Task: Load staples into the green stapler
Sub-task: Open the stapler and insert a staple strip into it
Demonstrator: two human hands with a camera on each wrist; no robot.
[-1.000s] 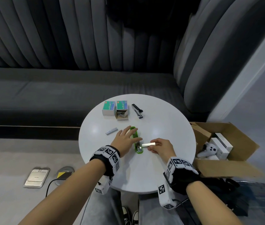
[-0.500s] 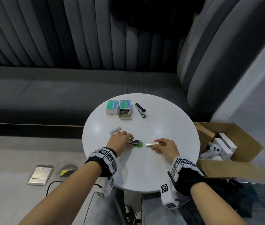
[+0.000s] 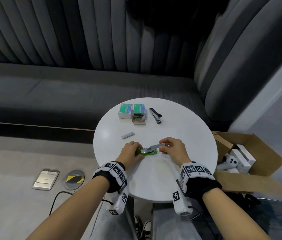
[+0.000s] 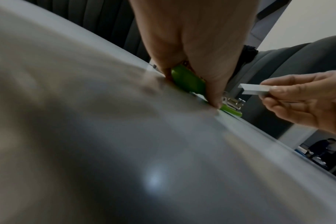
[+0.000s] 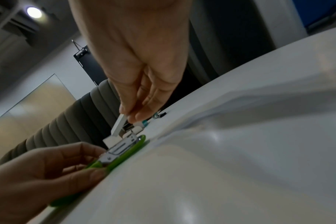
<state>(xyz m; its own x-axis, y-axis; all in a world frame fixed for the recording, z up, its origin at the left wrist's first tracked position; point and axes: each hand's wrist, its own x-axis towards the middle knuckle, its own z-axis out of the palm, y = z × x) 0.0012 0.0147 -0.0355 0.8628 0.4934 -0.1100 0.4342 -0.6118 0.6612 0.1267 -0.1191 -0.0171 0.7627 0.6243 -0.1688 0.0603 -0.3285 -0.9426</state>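
The green stapler point(image 3: 147, 151) lies on the round white table point(image 3: 180, 135), swung open so its metal staple channel point(image 5: 121, 147) faces up. My left hand point(image 3: 131, 149) grips its rear green end point(image 4: 188, 80) between thumb and fingers. My right hand point(image 3: 172, 147) pinches a silver strip of staples point(image 3: 157, 145) and holds it just above the channel's front end, tilted down towards it point(image 5: 118, 126). The strip point(image 4: 253, 89) hangs clear of the stapler in the left wrist view.
Two green staple boxes point(image 3: 132, 112), one open, and a black stapler point(image 3: 155, 115) sit at the table's far side. A loose staple strip point(image 3: 127, 135) lies left of centre. A cardboard box point(image 3: 244, 158) with white items stands on the floor to the right. A grey sofa lies behind.
My left hand turned the green stapler from pointing away to lying crosswise and now grips its rear. My right hand carried the staple strip left, over the open channel.
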